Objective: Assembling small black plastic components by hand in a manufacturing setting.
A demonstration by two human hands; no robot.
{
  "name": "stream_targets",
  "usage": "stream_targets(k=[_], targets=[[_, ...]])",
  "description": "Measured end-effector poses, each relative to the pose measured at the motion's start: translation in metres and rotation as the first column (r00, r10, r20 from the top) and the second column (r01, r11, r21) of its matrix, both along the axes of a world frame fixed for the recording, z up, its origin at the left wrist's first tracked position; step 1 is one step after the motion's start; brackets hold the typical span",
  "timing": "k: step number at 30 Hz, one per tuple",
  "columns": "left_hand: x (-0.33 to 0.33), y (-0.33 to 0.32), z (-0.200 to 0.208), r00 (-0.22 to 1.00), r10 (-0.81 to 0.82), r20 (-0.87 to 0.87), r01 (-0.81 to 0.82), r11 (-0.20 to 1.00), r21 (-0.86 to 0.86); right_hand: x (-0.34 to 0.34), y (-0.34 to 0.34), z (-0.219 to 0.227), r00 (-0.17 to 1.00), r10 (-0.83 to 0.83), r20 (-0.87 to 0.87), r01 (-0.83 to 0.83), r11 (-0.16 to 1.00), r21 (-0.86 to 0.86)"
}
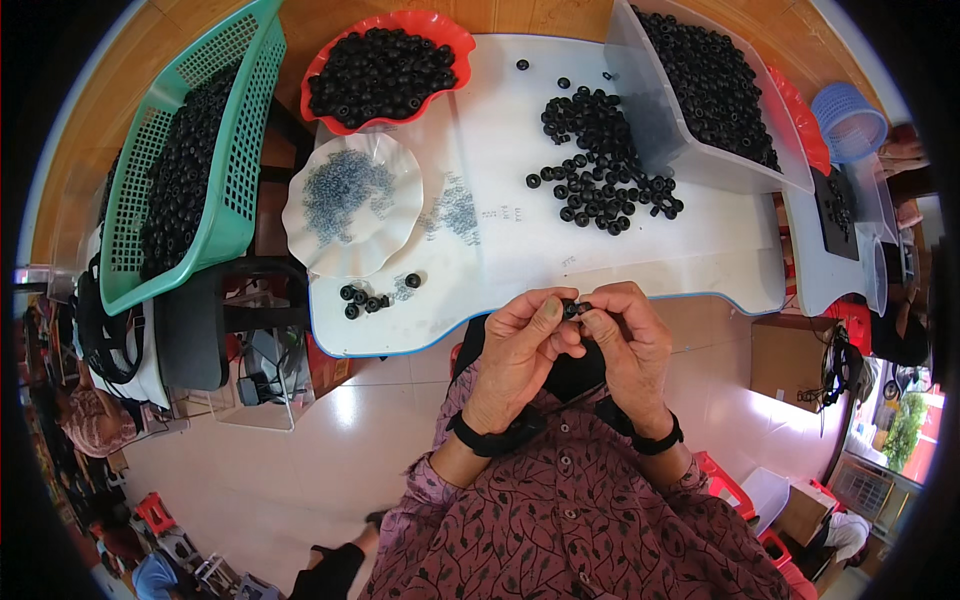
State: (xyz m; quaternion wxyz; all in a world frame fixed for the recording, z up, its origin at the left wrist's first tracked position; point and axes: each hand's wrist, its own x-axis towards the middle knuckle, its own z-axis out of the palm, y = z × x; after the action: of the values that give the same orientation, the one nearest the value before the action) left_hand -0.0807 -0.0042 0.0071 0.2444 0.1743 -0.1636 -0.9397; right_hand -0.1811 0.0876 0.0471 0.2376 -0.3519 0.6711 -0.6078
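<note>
Left hand (518, 352) and right hand (628, 345): fingertips pinched together on one small black ring-shaped bead (571, 309). Finished, seemingly: few black beads (362, 298) at white desk's (520, 250) near-left edge. Remaining: large loose pile (600, 160) mid-desk.

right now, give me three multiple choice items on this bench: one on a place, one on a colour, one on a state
1. Where does the loose pile of black rings lie?
A. on the white table, beside the clear bin
B. on the floor
C. inside the green basket

2. What colour is the scalloped dish holding the small metal springs?
A. red
B. white
C. blue

3. What is the state of the two hands?
A. both flat on the table
B. one hanging at the side
C. both pinching one small black part

Answers: 1 A, the rings sit on bare tabletop left of the clear bin. 2 B, its rim is white. 3 C, the left hand and right hand meet fingertip to fingertip on it.
</note>
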Motion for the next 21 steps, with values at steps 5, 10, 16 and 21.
stream_targets(k=[5, 10, 16, 21], targets=[[0.0003, 0.0004, 0.0023, 1.0, 0.004, 0.019, -0.004, 1.0, -0.001, -0.0002, -0.0001, 0.0003, 0.999, -0.002, -0.048, 0.003, 1.0, 0.011], [0.0005, 0.0012, 0.0035, 0.999, 0.009, 0.043, -0.008, 1.0, -0.018, -0.0006, -0.0007, -0.0001, 0.984, -0.018, -0.178, 0.023, 0.999, 0.027], [0.0011, 0.0026, -0.0005, 0.997, 0.032, 0.064, -0.027, 0.996, -0.084, 0.0, -0.0035, 0.0059, 0.943, 0.001, -0.333, 0.018, 0.998, 0.052], [0.0019, 0.0039, -0.0038, 0.998, 0.047, 0.042, -0.042, 0.992, -0.122, 0.001, -0.0049, 0.008, 0.905, 0.007, -0.424, 0.021, 0.998, 0.06]])
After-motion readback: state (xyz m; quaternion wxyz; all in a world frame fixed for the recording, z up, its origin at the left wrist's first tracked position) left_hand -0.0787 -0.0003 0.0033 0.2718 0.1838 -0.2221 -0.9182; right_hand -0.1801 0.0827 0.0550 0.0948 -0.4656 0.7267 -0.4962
